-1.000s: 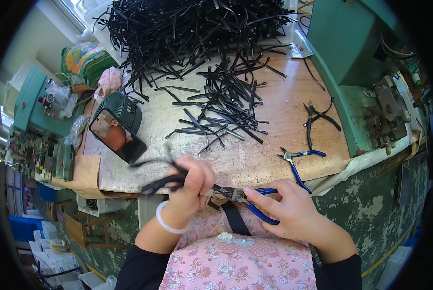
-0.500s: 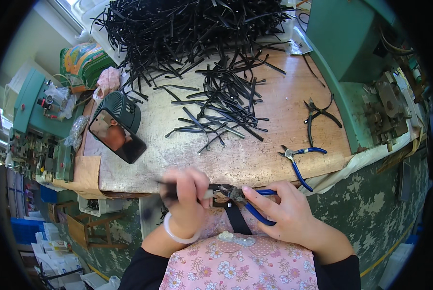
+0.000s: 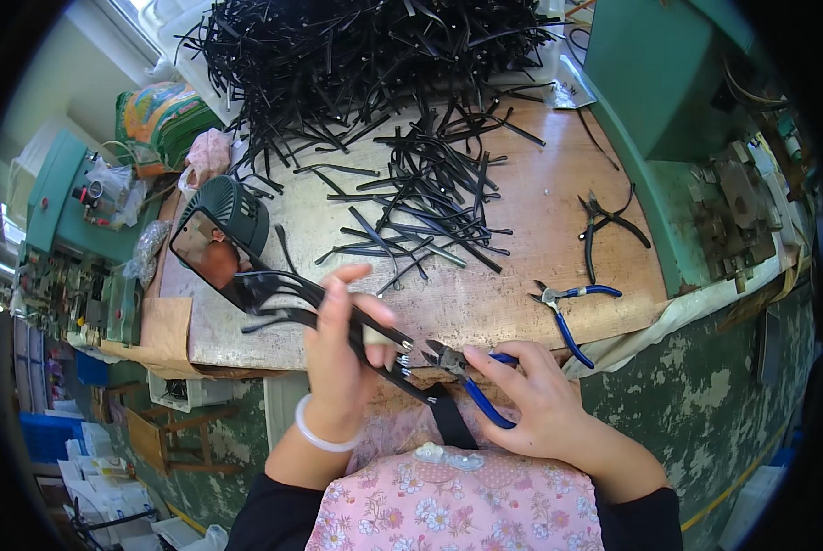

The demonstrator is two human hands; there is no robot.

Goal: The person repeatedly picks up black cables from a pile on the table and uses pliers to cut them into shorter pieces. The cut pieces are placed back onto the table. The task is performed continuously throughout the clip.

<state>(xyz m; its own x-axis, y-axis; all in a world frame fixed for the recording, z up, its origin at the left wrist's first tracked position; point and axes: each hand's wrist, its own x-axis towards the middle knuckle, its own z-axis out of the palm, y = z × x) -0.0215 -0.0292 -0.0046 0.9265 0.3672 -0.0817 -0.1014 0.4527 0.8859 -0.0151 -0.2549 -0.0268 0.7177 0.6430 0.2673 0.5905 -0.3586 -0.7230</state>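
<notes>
My left hand is closed around several black eyeglass temples. Their curved tips fan out to the upper left over the table, while the hinge ends with small metal fittings point right. In my right hand is a pair of blue-handled nippers, gripped by the handles. The nippers' jaws are beside the hinge end of one temple; whether they touch it I cannot tell. A loose pile of black temples lies on the table beyond my hands.
A heap of temples fills the back. Blue-handled nippers and black-handled pliers lie at right, beside a green machine. A phone leans on a dark green fan at left. Another machine stands farther left.
The temples in my left hand have swung up and leftward into clear view, and that hand has turned more upright. My right hand with the nippers stays nearly in place.
</notes>
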